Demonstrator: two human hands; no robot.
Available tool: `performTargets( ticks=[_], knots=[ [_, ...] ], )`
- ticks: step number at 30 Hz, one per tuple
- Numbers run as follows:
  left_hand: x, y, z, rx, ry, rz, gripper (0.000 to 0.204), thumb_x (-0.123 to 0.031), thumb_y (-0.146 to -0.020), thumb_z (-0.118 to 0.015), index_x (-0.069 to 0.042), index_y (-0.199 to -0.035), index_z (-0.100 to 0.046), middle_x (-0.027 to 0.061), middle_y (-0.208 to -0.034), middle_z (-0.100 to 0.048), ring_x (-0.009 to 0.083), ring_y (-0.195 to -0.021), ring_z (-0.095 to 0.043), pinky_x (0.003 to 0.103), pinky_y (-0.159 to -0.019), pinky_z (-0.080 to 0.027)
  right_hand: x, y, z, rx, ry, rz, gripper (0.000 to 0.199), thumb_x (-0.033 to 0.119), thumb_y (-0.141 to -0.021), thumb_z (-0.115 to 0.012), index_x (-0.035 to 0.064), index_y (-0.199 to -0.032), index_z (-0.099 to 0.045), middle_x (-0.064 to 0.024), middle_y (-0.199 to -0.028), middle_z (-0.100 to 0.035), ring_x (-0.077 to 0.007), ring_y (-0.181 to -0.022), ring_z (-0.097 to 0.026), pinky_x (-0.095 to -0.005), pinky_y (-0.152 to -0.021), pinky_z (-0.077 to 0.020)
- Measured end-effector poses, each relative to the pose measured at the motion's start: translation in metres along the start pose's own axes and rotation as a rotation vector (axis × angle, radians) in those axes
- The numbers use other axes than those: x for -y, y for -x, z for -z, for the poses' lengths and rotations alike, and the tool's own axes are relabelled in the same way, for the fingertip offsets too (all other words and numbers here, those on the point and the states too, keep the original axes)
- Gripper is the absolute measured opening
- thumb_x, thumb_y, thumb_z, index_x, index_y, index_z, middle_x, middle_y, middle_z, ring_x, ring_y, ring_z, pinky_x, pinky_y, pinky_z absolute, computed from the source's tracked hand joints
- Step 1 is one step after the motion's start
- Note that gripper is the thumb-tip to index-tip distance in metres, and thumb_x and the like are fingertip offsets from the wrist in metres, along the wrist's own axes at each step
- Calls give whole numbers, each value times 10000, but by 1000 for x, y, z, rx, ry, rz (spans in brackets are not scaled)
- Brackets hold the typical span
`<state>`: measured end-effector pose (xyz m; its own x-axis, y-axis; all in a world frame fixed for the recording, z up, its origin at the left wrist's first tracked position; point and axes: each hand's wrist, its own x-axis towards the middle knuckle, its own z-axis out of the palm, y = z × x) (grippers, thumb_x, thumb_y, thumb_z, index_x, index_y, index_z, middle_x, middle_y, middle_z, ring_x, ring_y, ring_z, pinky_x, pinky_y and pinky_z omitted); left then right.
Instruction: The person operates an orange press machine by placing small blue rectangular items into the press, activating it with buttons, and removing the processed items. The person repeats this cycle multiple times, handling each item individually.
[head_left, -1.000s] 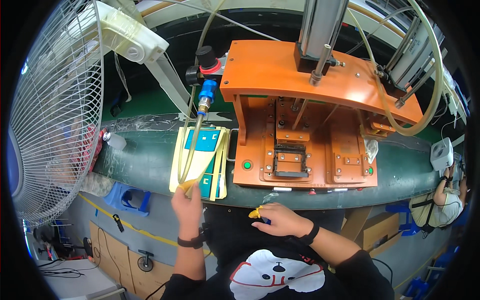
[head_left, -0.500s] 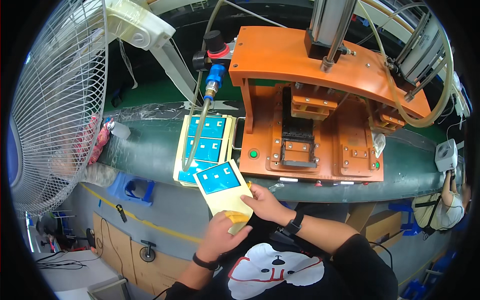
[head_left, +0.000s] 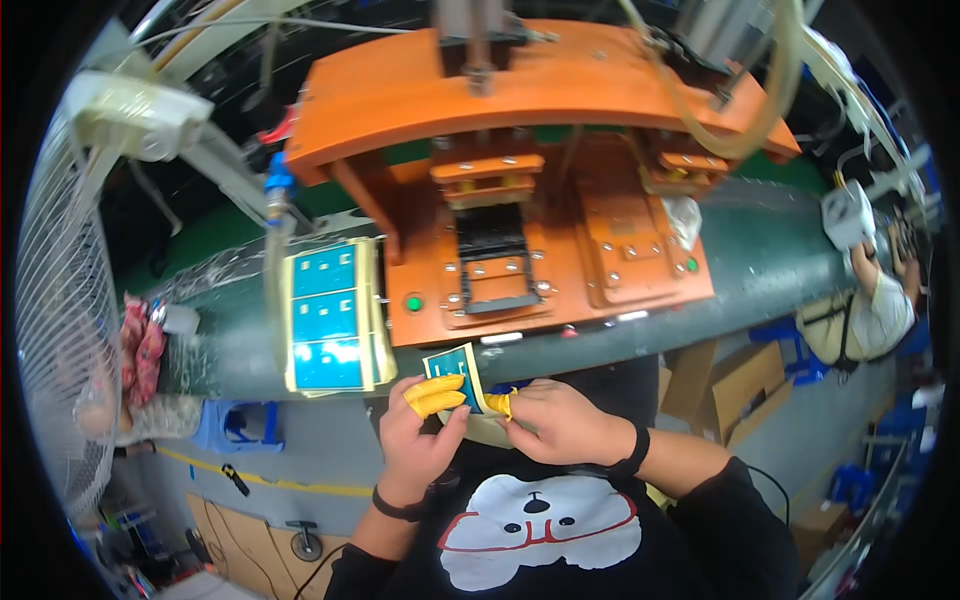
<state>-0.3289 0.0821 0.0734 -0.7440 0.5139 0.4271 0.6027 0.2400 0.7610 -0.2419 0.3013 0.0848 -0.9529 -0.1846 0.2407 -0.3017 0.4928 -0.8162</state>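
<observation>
Both hands meet at the bench (head_left: 760, 270) edge, head view; left hand (head_left: 420, 440) pinches a small blue card (head_left: 455, 368) with yellow-capped fingers (head_left: 436, 395); right hand (head_left: 560, 425) grips its lower corner, fingers curled tight; a stack of blue sheets (head_left: 328, 318) lies just left, beside the orange press (head_left: 540, 200); a fan (head_left: 60, 330) stands far left.

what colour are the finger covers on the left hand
Yellow-orange finger covers on the left hand, pinching a teal sheet; clearest in the head view.
</observation>
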Motion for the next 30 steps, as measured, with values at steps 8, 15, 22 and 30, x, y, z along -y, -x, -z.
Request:
performTargets(
  ticks=[8,15,22,30],
  knots=[
    [-17,-14,-42,198,154,-45,198,-90,-800,-851,-43,-973,-767,108,-1020,-788,282,-985,-739,474,-1024,-533,0,50,24,-48,103,-94,142,90,-886,-674,41,-888,-541,-134,-715,-607,-387,-688,-630,-494,-640,-476],
    [5,-20,-28,-37,727,314,125,32,-957,-638,30,-1064,-703,139,-1096,-747,209,-983,-703,343,-927,-546,-12,107,60,-301,-215,-362,170,90,-967,-668,13,-1117,-644,-115,-838,-699,-269,-745,-714,-381,-676,-544],
    [24,0,-29,-97,948,430,249,-165,-964,-753,9,-1106,-645,148,-1064,-732,278,-1033,-708,412,-988,-538,-99,306,72,-1269,-807,-993,241,67,-963,-594,-9,-1187,-643,-70,-1090,-712,-199,-949,-701,-332,-836,-567],
    [-6,-11,-57,271,732,340,158,-3,-919,-709,49,-1067,-693,153,-1054,-735,147,-886,-669,265,-816,-519,-107,614,-127,-1748,-681,-1986,222,167,-995,-517,-6,-1075,-631,-166,-900,-656,-307,-732,-674,-430,-546,-531]
  ],
)
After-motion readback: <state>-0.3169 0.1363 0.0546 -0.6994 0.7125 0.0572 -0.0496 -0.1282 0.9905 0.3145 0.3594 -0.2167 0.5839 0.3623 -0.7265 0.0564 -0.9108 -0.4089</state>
